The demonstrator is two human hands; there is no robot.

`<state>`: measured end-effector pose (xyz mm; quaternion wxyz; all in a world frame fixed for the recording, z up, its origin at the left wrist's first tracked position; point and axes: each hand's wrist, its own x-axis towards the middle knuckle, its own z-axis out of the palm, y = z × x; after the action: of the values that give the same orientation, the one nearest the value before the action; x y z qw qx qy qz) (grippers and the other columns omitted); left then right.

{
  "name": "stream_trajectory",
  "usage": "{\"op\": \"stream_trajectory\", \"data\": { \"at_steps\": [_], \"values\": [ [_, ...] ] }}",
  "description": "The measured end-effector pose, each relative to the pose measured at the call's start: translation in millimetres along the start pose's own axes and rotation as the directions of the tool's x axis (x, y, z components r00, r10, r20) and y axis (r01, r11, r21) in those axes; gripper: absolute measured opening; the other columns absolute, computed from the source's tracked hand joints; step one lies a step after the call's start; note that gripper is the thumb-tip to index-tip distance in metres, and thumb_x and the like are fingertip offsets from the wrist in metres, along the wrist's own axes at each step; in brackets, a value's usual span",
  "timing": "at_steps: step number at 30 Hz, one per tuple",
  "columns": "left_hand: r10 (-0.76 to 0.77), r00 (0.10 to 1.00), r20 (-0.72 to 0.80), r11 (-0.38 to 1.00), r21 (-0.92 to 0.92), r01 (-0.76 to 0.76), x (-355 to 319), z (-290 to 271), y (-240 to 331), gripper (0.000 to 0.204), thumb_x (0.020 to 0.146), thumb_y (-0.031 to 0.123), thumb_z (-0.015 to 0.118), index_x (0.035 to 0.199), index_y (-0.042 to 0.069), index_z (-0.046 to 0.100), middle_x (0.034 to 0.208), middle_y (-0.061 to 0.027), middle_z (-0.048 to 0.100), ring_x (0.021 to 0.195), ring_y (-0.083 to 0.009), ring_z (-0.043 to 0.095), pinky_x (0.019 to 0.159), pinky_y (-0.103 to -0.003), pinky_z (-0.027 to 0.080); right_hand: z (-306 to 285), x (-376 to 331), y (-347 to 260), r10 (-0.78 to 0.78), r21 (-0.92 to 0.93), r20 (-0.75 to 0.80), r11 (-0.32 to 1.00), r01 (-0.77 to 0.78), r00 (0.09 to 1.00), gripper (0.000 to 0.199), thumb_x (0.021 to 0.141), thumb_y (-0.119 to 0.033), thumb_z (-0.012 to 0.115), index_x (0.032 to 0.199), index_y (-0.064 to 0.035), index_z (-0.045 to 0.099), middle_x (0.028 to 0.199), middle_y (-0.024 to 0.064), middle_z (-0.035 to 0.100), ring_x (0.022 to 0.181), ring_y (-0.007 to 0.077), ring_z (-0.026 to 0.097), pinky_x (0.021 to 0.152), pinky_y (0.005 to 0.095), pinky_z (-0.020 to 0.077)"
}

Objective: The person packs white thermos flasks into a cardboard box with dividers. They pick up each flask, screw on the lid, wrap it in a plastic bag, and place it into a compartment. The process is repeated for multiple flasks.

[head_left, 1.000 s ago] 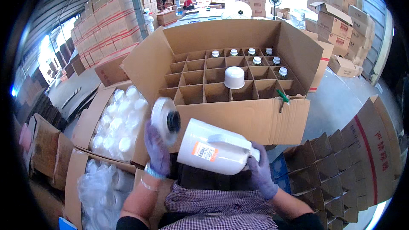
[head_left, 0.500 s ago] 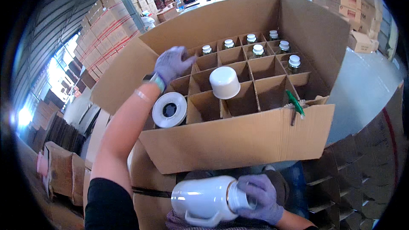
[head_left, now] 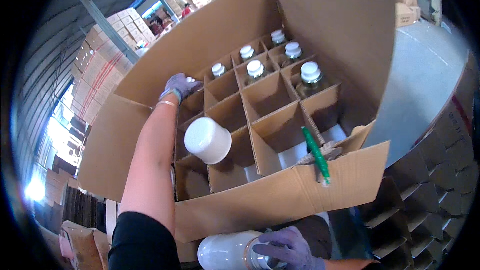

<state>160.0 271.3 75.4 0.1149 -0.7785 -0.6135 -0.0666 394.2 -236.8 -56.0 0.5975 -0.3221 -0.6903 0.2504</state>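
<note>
At the back left of a divided cardboard box, my left hand [head_left: 179,87], in a pale purple glove, closes around a bottle's white cap [head_left: 190,79]. The bottle's body is hidden in its compartment. Low in the view, a shiny white vacuum flask [head_left: 225,251] with a gold neck ring lies on its side, partly cut off by the picture's edge. My gloved right hand [head_left: 290,248] grips it at the neck. A white cup-shaped lid [head_left: 207,140] rests on the dividers, closed end up. Several white-capped glass bottles [head_left: 255,69] stand in the back and right compartments.
The open cardboard box [head_left: 240,195] has raised flaps on its sides. A green pen-like object [head_left: 316,155] is stuck at its front edge. Folded cardboard dividers [head_left: 415,215] lie at the lower right, beside a grey surface [head_left: 425,85]. Stacked cartons [head_left: 107,55] stand far left.
My left hand has reached the back-left bottle and closed on its cap. The view has shifted closer to the box. The round white piece at the front left is now hidden behind my arm.
</note>
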Motion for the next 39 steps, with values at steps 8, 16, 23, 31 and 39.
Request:
{"op": "stream_trajectory", "data": {
  "at_steps": [8,16,23,31,39],
  "values": [
    [0.068,0.811,-0.581,0.941,-0.234,-0.245,-169,-214,-22,0.056,0.077,0.040,0.082,0.115,0.003,0.063,0.109,-0.0170,0.068,0.099,-0.0285,0.068,0.086,-0.039,0.053,23,-31,-6,0.179,0.231,-0.208,0.964,-0.130,0.962,0.044,0.080,-0.020,0.077,0.120,-0.0049,0.067,0.116,0.0152,0.067,0.109,0.0301,0.063,0.098,0.0400,0.0480],
    [-0.023,0.848,-0.530,0.619,-0.674,-0.404,-473,-241,-10,0.083,0.065,0.025,0.088,0.133,0.003,0.046,0.101,-0.0043,0.055,0.091,-0.0139,0.057,0.080,-0.030,0.050,-18,-53,-57,0.487,0.629,-0.575,0.777,-0.026,0.657,0.051,0.103,-0.044,0.045,0.121,0.0020,0.059,0.111,0.0170,0.068,0.102,0.0257,0.066,0.092,0.0381,0.0538],
    [0.245,0.968,0.057,0.652,-0.748,-0.121,-626,-166,48,0.096,0.070,0.048,0.086,0.144,0.004,0.045,0.110,-0.0214,0.068,0.099,-0.0372,0.070,0.088,-0.043,0.056,-13,-20,-117,0.321,0.094,-0.184,0.947,-0.308,0.929,0.028,0.089,-0.007,0.062,0.115,-0.0010,0.069,0.107,0.0105,0.069,0.097,0.0181,0.065,0.088,0.0309,0.0514],
    [0.401,0.744,0.534,0.575,-0.779,0.249,-716,-45,-28,0.075,0.075,0.048,0.084,0.131,0.004,0.061,0.116,-0.0211,0.070,0.107,-0.0303,0.069,0.095,-0.041,0.053,47,-71,-81,0.567,-0.192,-0.007,0.807,-0.558,0.824,0.026,0.096,-0.024,0.065,0.110,-0.0036,0.072,0.105,0.0137,0.072,0.099,0.0214,0.069,0.088,0.0335,0.0539],
    [-0.092,0.972,-0.217,0.294,-0.938,-0.181,-664,-26,36,0.053,0.094,0.019,0.065,0.139,0.001,0.044,0.134,-0.0158,0.052,0.130,-0.0269,0.048,0.111,-0.041,0.039,29,-51,-82,0.116,-0.540,0.084,0.840,-0.052,0.990,0.028,0.090,-0.011,0.058,0.116,-0.0007,0.060,0.110,0.0202,0.062,0.104,0.0366,0.062,0.091,0.0389,0.0508]
  ]
}}
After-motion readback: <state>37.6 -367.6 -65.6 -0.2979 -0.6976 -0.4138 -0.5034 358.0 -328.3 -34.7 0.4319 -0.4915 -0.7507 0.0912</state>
